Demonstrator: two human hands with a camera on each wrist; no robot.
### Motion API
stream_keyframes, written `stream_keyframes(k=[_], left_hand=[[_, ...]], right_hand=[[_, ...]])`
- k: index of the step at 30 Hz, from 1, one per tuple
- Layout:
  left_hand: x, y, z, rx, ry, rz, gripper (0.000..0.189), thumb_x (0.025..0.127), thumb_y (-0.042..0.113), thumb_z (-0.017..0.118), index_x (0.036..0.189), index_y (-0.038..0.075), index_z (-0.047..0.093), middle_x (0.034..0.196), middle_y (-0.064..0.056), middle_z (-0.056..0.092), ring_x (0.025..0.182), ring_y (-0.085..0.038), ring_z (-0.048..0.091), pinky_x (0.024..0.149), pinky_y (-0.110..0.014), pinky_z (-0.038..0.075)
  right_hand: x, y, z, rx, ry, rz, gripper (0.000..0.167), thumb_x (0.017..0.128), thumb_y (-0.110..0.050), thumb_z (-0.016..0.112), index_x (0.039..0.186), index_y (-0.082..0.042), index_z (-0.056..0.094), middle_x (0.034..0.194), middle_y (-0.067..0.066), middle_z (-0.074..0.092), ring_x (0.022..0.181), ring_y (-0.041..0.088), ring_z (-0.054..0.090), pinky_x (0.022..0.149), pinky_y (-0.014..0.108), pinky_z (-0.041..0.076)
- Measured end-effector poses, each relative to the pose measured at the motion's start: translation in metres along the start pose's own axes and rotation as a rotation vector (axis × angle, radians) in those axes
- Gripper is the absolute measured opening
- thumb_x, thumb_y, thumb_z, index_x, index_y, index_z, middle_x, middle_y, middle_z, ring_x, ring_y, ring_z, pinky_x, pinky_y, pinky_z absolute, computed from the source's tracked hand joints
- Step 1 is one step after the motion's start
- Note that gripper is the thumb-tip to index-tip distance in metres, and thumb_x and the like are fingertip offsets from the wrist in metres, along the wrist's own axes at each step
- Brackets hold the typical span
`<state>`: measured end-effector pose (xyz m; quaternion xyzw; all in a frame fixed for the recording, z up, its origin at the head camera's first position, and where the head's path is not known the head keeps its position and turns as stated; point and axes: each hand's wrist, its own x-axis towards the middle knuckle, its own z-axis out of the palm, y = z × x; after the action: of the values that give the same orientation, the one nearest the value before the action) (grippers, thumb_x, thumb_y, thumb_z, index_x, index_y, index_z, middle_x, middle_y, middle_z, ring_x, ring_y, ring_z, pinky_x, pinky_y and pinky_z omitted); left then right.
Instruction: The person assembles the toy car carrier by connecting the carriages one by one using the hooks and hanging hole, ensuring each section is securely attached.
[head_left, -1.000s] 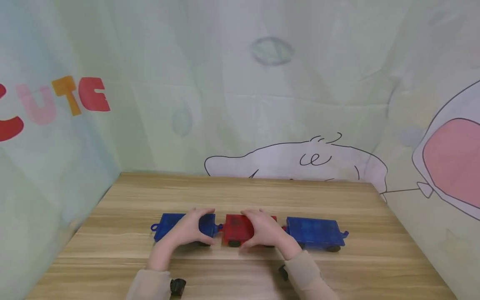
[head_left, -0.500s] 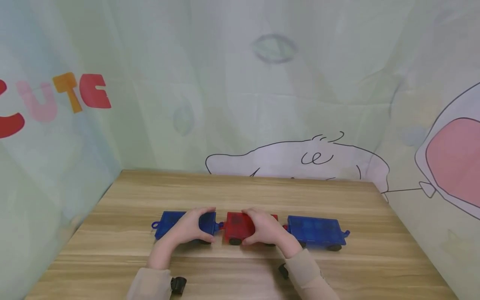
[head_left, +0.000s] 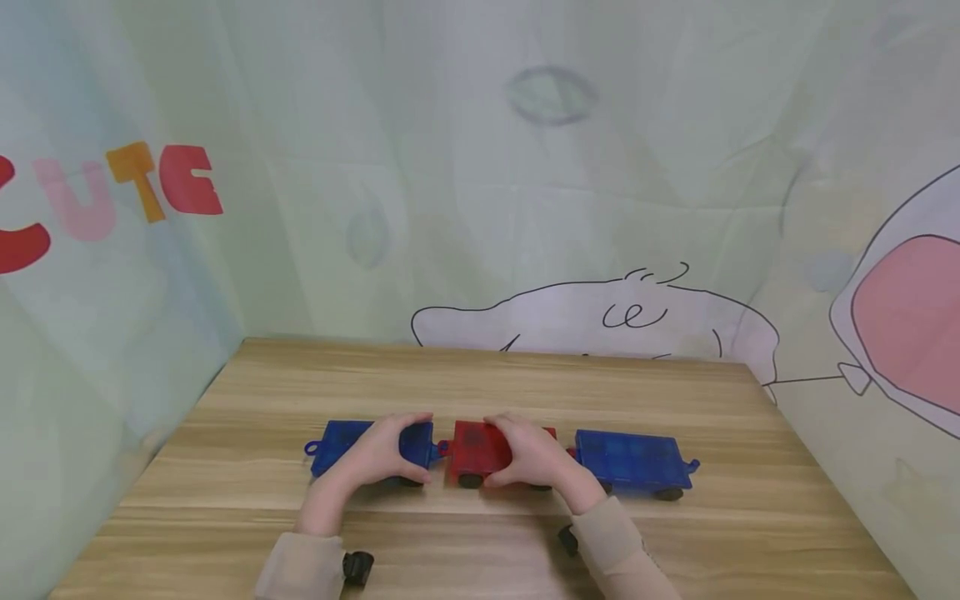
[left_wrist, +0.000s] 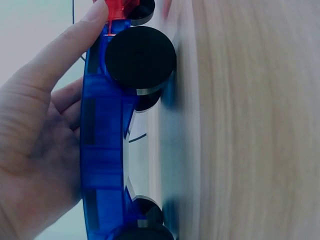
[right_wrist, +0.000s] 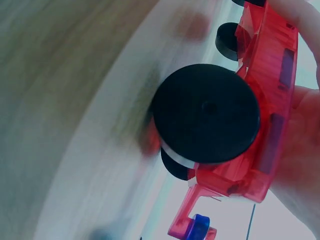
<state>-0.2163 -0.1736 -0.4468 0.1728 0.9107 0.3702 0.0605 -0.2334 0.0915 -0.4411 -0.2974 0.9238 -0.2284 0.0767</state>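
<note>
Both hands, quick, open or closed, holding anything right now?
Left hand: holding the left blue toy car.
Right hand: holding the red toy car.

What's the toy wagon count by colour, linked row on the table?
Blue: 2 (left-end wagon, right-end wagon)
Red: 1 (middle wagon)
Total: 3

Colourful lettering [head_left: 105,208] spelling "CUTE" (its first letter partly cut off at the edge) stands on the left-hand fabric backdrop [head_left: 112,375].
</note>
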Motion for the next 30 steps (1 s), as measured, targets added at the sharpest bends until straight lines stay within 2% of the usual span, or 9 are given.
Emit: stream_keyframes(k=[13,20,30], left_hand=[[-0.0018,-0.0004,-0.0006,0.01,0.007,0.001,0.087,0.067,0.027,0.09,0.138,-0.003,0.051,0.14,-0.019,0.054,0.133,-0.041,0.046,0.109,-0.057,0.037],[-0.0032,0.0005,-0.0015,0.007,0.002,-0.008,0.086,0.067,0.027,0.09,0.139,-0.001,0.051,0.141,-0.019,0.053,0.134,-0.041,0.045,0.109,-0.058,0.036],[-0.0019,0.0,-0.0001,0.008,-0.005,0.014,0.086,0.068,0.026,0.09,0.138,-0.002,0.051,0.141,-0.02,0.054,0.133,-0.042,0.045,0.109,-0.058,0.037]], right_hand=[[-0.0005,0.0025,0.0001,0.033,0.013,-0.008,0.088,0.071,-0.039,0.085,0.143,-0.005,0.046,0.14,0.011,0.055,0.125,0.028,0.053,0.101,0.047,0.049],[-0.0008,0.0022,-0.0022,0.059,0.011,-0.01,0.085,0.073,-0.036,0.084,0.142,-0.004,0.046,0.14,0.012,0.054,0.124,0.027,0.054,0.1,0.047,0.049],[-0.0017,0.0023,-0.0023,0.062,0.01,-0.018,0.085,0.073,-0.035,0.084,0.142,-0.004,0.047,0.141,0.012,0.054,0.125,0.027,0.053,0.101,0.046,0.049]])
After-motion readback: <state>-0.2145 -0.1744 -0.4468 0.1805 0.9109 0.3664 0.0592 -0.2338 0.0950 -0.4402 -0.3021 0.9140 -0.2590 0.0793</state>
